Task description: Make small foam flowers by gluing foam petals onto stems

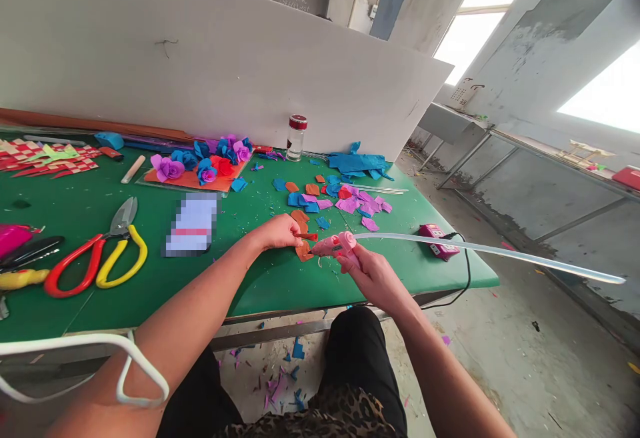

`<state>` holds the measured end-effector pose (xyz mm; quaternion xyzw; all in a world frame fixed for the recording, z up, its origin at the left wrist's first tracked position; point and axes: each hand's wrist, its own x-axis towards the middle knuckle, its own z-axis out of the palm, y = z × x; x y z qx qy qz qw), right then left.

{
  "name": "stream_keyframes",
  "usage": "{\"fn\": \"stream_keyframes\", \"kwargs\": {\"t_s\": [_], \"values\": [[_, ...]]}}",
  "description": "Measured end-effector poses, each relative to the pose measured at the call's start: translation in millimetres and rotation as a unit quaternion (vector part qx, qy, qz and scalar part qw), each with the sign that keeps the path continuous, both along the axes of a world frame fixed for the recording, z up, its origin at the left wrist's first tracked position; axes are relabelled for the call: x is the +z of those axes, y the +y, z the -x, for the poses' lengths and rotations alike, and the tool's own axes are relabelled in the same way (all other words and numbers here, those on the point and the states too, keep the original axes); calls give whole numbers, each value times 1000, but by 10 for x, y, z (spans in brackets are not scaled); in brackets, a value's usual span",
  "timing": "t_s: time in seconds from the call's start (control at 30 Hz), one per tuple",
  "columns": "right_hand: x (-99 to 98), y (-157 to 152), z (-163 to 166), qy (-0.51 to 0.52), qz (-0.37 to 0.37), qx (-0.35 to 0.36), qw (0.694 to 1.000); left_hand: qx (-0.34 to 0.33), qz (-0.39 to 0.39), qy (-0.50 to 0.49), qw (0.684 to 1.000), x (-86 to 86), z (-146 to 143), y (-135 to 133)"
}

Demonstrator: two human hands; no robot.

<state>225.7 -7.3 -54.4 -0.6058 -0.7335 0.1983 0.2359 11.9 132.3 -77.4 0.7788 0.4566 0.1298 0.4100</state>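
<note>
My right hand (376,278) is wrapped round a pink hot glue gun (343,243) whose nozzle points left. A long translucent glue stick (493,249) runs out of its back, far to the right. Close to the nozzle, my left hand (281,230) pinches a small rolled piece of orange crepe paper (307,237). Under and beside these fingertips lie more orange paper petals (303,252) on the green table. Blue, purple and orange cut petals (350,203) are scattered just beyond both hands.
Finished paper flowers (207,163) rest on an orange sheet at the back, near a red-lidded glass jar (296,138). Red-and-yellow scissors (107,245) and a pixelated phone-shaped patch (193,225) lie on the left. A magenta power block (439,242) with a black cord sits near the right edge.
</note>
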Motion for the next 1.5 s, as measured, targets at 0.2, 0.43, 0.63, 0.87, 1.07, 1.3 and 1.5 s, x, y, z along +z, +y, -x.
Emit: {"fn": "stream_keyframes", "kwargs": {"t_s": [0.2, 0.43, 0.63, 0.87, 1.07, 1.3, 1.5], "values": [[4, -20, 121, -28, 7, -7, 1000, -9, -1, -6, 1000, -1, 11, -3], [0, -29, 152, -30, 1, -2, 1000, -10, -7, -2, 1000, -8, 10, 5], [-9, -43, 201, -3, 11, 15, 1000, -7, -8, 4, 1000, 7, 6, -5], [-12, -21, 141, 25, 4, 5, 1000, -6, -4, 1, 1000, 2, 3, 0], [-12, -3, 101, 8, 3, -5, 1000, -6, -1, 11, 1000, 33, -3, -18], [-36, -3, 156, -1, 9, 10, 1000, -10, -1, 9, 1000, 19, 1, -11], [-58, 27, 68, -19, 0, -9, 1000, -10, 3, 7, 1000, 34, -3, -19]]}}
